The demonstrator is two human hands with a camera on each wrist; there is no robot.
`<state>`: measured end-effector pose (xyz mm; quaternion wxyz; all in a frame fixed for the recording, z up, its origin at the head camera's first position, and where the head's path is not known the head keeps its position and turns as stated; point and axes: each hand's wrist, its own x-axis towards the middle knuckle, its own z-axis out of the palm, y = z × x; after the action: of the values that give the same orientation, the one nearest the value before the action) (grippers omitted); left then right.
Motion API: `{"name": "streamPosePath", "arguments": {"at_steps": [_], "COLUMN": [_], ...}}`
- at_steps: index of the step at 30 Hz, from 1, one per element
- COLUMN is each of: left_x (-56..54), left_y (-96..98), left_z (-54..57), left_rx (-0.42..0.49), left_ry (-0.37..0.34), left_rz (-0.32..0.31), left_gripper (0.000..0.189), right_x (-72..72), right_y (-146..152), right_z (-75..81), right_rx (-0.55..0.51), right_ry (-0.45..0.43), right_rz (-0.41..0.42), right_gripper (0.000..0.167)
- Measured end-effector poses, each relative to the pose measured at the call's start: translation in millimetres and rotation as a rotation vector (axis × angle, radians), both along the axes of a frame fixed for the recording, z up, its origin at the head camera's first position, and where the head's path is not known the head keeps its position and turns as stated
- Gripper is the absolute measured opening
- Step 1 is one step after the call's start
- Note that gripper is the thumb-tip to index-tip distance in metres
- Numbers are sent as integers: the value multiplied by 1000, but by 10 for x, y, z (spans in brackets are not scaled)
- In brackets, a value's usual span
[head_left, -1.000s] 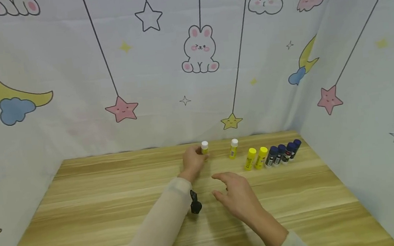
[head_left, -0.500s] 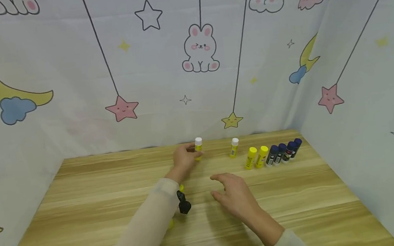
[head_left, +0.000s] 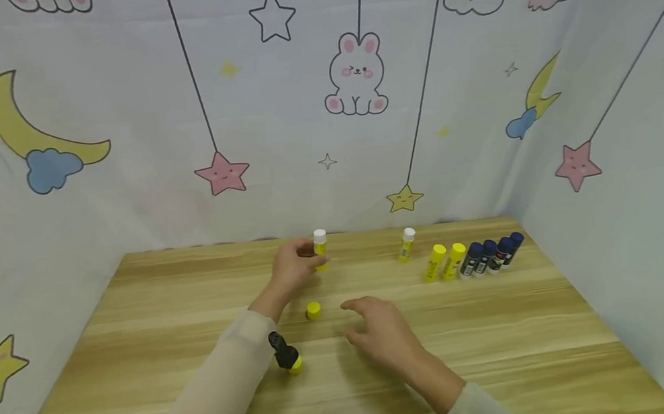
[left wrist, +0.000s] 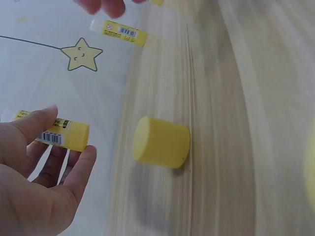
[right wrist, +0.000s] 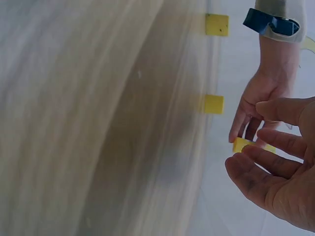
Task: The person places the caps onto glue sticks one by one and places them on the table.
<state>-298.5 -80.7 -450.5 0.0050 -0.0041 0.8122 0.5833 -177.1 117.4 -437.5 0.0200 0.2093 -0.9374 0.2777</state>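
In the head view my left hand (head_left: 287,270) grips an upright glue stick (head_left: 320,246) with a white top and yellow body, near the back of the table. Thumb and fingers wrap its yellow body in the left wrist view. Two short yellow caps stand on the wood: one yellow cap (head_left: 314,311) lies between my hands, the other yellow cap (head_left: 296,366) is partly hidden by the left wrist's black camera mount. My right hand (head_left: 383,332) hovers over the table with thumb and fingers apart, holding nothing.
A second white-topped glue stick (head_left: 407,245) stands at the back. Right of it is a row: two all-yellow glue sticks (head_left: 435,263), then several dark-blue-capped sticks (head_left: 472,260). A patterned white curtain (head_left: 282,199) closes off the table's back and sides.
My left hand has carried the glue stick leftward. Both yellow caps have come out from behind the left arm. The right hand stays nearly in place while the head view shifts slightly.
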Motion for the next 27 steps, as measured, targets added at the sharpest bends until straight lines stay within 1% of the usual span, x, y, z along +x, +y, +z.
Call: {"name": "streamPosePath", "arguments": {"at_steps": [2,6,11,14,18,21,23,27], "left_x": [46,160,313,389,487,568,622,711], "left_y": [-46,-142,-241,-276,-307,-334,-350,-373], "left_z": [19,47,74,83,102,120,128,136], "left_rx": [12,3,-29,-43,-49,-43,-37,-25], "left_ry": [-17,-40,-43,-29,-6,-7,-10,-8], "left_rz": [1,19,35,41,52,55,59,69], "left_gripper": [45,47,42,41,40,39,39,42], "right_x": [13,52,107,121,117,103,91,72], "right_y": [-60,-220,-417,-509,-618,-683,-718,-780], "right_z": [-19,-68,-137,-148,-152,-182,-200,-208], "right_rx": [11,48,100,134,208,250,262,287], "right_ry": [-7,0,18,27,110,160,143,105], "right_rz": [29,103,198,254,373,443,460,468], "right_gripper": [41,42,42,40,33,26,23,22]}}
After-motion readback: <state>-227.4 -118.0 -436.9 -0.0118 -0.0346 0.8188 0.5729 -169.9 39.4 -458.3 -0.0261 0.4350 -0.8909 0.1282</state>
